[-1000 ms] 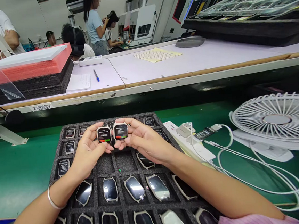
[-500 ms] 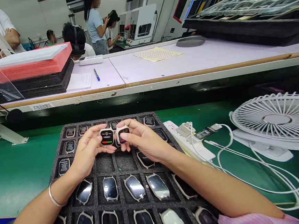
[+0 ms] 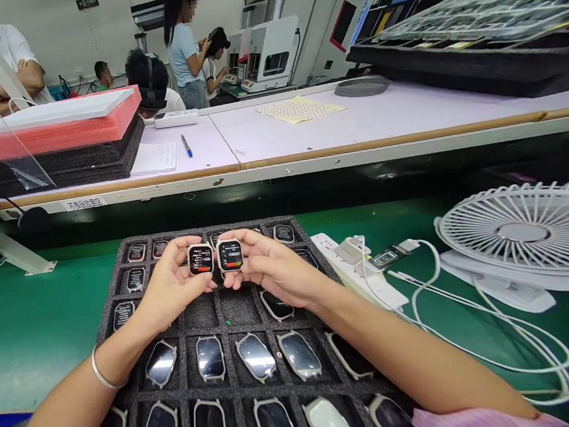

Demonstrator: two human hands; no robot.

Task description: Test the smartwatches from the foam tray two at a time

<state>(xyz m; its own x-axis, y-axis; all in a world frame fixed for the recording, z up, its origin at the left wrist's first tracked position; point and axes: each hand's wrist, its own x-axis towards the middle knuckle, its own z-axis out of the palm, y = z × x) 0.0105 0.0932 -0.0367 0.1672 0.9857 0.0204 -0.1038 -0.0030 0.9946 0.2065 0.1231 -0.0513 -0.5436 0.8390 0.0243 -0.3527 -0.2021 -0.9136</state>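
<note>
At the centre of the frame, the person's bare left hand [image 3: 171, 286] had its fingers curled nearly closed, thumb low, around the edges of a silver-framed, rounded-square watch [image 3: 200, 259]; its black screen was lit with pale text above a small coloured bar; the bare right hand [image 3: 276, 267], just right of centre, pinched a matching silver-framed watch [image 3: 230, 255] between thumb and fingers, opened only as wide as the casing; the two watches stood side by side, their lit screens toward the viewer. Beneath them, from the centre to the lower edge, spread a dark grey, speckled foam tray [image 3: 184, 382] divided into square compartments; dark-screened, silver-framed watches [image 3: 210, 358] lay in its lower rows, some turned askew; a glossy, pale, rounded piece [image 3: 330, 422] lay at the bottom, right of centre. At the right edge stood a round white plastic fan [image 3: 522, 232]; between it and the tray lay a long white plastic power strip [image 3: 378, 291] with looping white cables [image 3: 504, 330].
</note>
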